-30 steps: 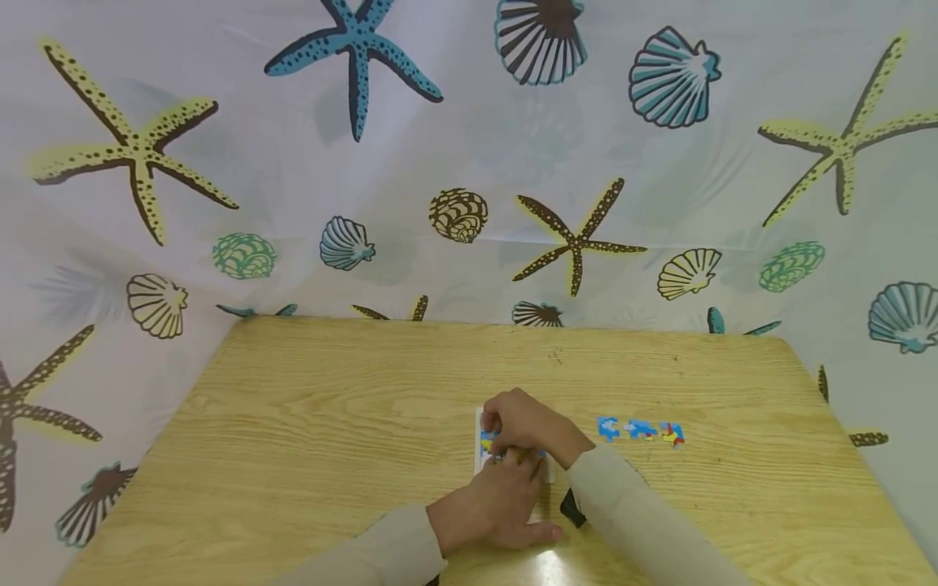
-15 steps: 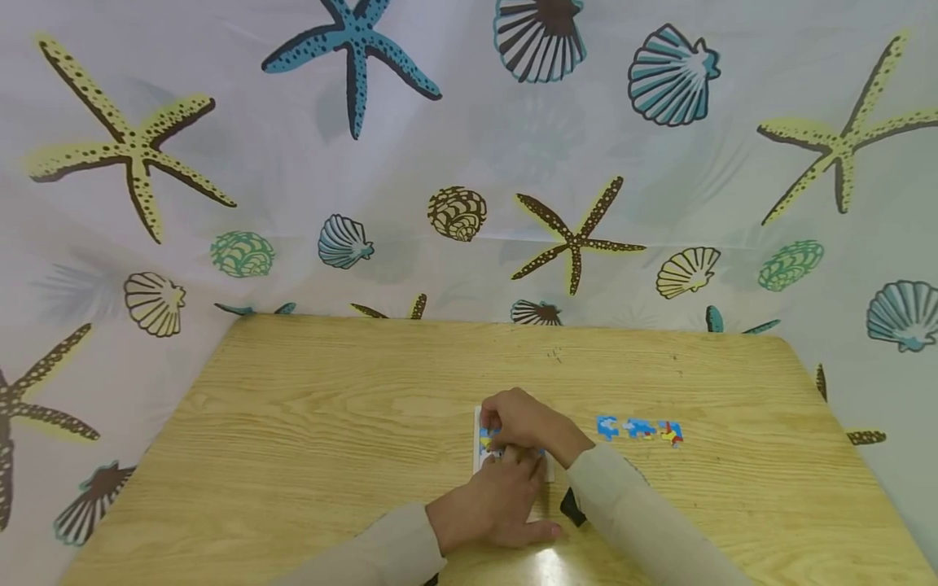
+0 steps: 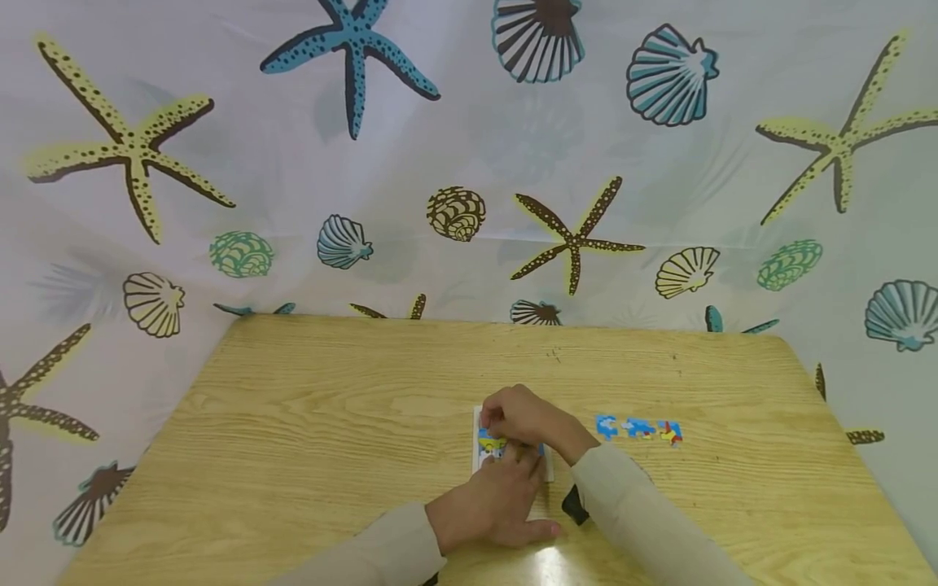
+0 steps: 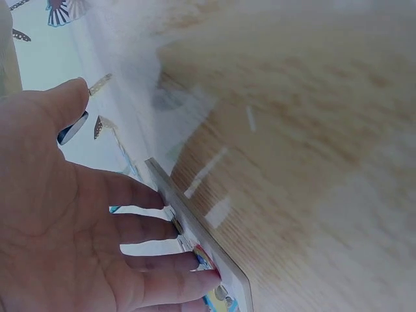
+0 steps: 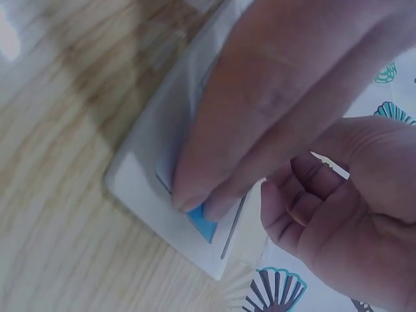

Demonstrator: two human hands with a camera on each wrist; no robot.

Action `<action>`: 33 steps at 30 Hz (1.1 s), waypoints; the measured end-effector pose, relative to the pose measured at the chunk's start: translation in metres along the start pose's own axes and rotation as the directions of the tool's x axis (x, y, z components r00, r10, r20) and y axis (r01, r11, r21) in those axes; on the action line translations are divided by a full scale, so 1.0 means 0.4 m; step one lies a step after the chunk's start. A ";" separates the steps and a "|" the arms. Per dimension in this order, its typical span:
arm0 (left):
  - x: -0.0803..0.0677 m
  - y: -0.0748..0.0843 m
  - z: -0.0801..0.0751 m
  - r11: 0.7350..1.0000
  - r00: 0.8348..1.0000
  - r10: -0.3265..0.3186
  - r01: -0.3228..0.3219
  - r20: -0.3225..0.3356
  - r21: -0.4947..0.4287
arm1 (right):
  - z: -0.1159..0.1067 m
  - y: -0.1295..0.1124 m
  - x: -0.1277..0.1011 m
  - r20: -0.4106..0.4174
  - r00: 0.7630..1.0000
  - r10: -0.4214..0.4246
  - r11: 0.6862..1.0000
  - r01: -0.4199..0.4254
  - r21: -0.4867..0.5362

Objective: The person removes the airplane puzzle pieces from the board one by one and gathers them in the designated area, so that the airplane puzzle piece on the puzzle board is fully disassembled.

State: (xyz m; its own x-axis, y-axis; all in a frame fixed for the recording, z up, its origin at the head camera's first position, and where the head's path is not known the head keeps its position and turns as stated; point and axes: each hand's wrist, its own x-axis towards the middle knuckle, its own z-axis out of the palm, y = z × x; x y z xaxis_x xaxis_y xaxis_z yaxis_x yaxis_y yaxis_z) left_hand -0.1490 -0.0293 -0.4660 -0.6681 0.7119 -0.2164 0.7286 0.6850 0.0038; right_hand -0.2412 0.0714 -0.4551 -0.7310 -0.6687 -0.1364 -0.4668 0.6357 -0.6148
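A small jigsaw puzzle (image 3: 491,446) with a blue and yellow picture lies in a white-rimmed tray (image 3: 475,431) at the table's middle. My left hand (image 3: 506,498) lies over the tray's near side. Its fairly straight fingers press on the picture, and its thumb is spread to the right. In the right wrist view, a left fingertip rests on a blue part (image 5: 203,224) near a tray corner. My right hand (image 3: 523,417), fingers curled, bends over the tray's upper left. Its fingertips touch or hover near the picture there; whether they pinch a piece is hidden.
Three loose puzzle pieces lie in a row right of the tray: a blue one (image 3: 606,426), another mostly blue (image 3: 640,428), and one with red and yellow (image 3: 670,432). A black object (image 3: 575,506) shows beside the right sleeve. A patterned curtain (image 3: 410,268) borders the wooden table (image 3: 330,391).
My right hand's lower fingers have drawn up and away from the left fingertips, so more of the yellow picture shows. My left hand stays in place.
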 end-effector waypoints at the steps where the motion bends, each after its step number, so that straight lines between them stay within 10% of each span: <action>1: 0.001 0.000 0.001 1.000 1.000 0.001 -0.001 -0.002 -0.001 | -0.001 0.001 -0.001 -0.001 1.000 -0.007 1.000 0.007 0.010; 33: 0.008 0.005 0.003 0.999 0.998 -0.047 0.046 0.046 0.022 | -0.135 0.125 -0.137 -0.084 0.990 0.114 0.989 -0.105 0.103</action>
State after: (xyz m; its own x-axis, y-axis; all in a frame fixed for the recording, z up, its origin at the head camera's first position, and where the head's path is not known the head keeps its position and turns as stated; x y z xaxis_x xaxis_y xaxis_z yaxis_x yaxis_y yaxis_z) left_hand -0.1495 -0.0257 -0.4678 -0.6941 0.6708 -0.2612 0.7001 0.7136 -0.0278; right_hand -0.2515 0.1609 -0.4364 -0.8186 -0.5572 -0.1393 -0.3342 0.6593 -0.6735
